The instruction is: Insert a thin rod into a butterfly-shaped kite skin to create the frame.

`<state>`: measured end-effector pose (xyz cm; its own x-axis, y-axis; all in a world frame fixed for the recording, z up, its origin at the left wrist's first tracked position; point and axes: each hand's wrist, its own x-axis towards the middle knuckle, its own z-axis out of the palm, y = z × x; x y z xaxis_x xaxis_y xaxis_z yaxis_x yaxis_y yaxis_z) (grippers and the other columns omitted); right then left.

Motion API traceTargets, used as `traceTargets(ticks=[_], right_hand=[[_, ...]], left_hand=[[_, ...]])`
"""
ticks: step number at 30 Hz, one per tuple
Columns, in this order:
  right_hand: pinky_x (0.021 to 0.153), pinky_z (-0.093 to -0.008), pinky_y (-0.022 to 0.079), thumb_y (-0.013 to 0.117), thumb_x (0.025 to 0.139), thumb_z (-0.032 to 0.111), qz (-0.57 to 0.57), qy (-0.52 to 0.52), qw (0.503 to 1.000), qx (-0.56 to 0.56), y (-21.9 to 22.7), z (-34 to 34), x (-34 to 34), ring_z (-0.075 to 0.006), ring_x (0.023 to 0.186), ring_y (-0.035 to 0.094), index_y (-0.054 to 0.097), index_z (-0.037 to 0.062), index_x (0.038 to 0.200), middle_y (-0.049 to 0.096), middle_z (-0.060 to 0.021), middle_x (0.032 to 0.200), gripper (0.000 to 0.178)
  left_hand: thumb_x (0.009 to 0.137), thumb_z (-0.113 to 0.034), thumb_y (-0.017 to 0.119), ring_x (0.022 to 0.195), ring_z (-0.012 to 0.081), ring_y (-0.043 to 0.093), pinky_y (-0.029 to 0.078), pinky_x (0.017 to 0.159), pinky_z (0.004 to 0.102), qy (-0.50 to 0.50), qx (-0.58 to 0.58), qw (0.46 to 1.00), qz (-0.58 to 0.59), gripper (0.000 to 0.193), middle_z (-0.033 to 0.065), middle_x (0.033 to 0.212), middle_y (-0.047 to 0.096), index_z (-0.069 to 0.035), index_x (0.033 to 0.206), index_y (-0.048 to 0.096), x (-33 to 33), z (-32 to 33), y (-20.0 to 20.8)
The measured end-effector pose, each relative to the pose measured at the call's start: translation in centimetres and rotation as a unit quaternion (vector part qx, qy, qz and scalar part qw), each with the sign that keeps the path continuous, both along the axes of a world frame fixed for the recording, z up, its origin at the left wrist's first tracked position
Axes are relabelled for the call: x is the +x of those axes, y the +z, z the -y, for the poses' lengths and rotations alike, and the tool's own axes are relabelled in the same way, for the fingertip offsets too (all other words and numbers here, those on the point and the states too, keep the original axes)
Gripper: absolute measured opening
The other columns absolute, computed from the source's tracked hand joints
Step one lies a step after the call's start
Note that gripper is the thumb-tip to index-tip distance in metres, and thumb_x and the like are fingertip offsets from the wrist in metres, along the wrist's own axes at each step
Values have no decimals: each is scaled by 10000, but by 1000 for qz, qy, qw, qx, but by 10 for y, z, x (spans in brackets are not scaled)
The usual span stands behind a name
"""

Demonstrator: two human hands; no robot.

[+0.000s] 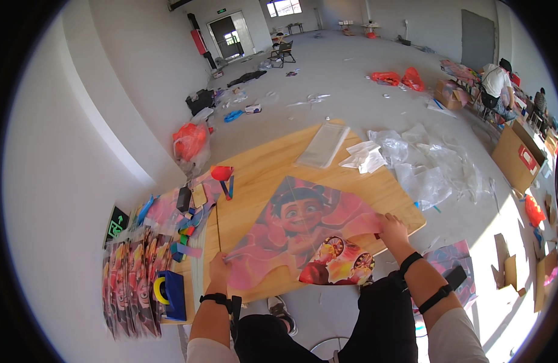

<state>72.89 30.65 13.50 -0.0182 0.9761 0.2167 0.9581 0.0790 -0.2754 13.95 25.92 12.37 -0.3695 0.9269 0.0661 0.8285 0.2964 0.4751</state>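
Both forearms come in from six o'clock, each with a black strap at the wrist, and between them lies the pink kite [297,233], the largest thing on the wooden table [264,175]. It is a diamond-shaped sheet printed with a cartoon face, spread flat with its top corner toward twelve o'clock and a coloured tail piece at its five o'clock edge. Left hand [219,267] is closed over the kite's corner at eight o'clock, fingers curled and pinching the sheet against the table edge. Right hand [393,228] sits at the corner at three o'clock, fingers bent down onto the fabric; whether it pinches or only presses, I cannot tell. At one o'clock from the kite a heap of clear plastic bags [433,172] spills off the table onto the floor. At nine o'clock a stack of printed kites [132,284] lies fanned out, and just beside it at its four o'clock stands a blue tape dispenser [172,294] with a yellow roll
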Motion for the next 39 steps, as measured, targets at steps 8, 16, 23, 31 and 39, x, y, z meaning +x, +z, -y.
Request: traceTargets(ticks=[8, 16, 23, 31, 39], right_hand=[[978, -461, 508, 706, 795, 100, -1, 75, 994, 84, -2, 30, -12, -330, 1221, 607, 556, 122, 1399, 625, -159, 1338, 623], [912, -449, 527, 796, 774, 196, -172, 26, 982, -77, 7, 92, -42, -364, 1034, 660, 633, 55, 1170, 686, -156, 1091, 451], [813, -385, 548, 857, 773, 215, -312, 99, 924, -197, -3, 120, -51, -265, 912, 681, 685, 53, 1170, 683, -128, 974, 462], [815, -316, 547, 745, 910, 144, -382, 85, 905, -166, -15, 121, -34, -202, 913, 684, 720, 51, 1140, 716, -110, 1013, 249], [866, -347, 552, 627, 989, 172, -662, 7, 736, -142, -20, 104, -17, -160, 1031, 651, 616, 124, 1339, 650, -26, 1185, 353]], left_hand=[[867, -294, 743, 999, 388, 646, 515, 871, 481, -291, 127, 940, -121, 387, 145, 1026, 691, -42, 1148, 657, 124, -16, 13], [801, -238, 836, 963, 321, 649, 516, 860, 423, -401, 23, 908, 117, 583, 130, 992, 685, -45, 1307, 621, 203, 27, 22], [787, -166, 810, 939, 318, 612, 498, 867, 416, -484, 12, 872, 74, 414, 97, 972, 670, -81, 1181, 715, 174, 35, 9], [766, -113, 665, 1180, 307, 566, 385, 1033, 483, -600, -50, 794, 79, 239, 31, 1184, 702, -172, 951, 805, 159, 44, 19], [859, -155, 619, 1287, 362, 551, 423, 1078, 475, -551, -150, 807, 151, 195, 101, 1337, 663, -96, 921, 794, 158, 29, 21]])
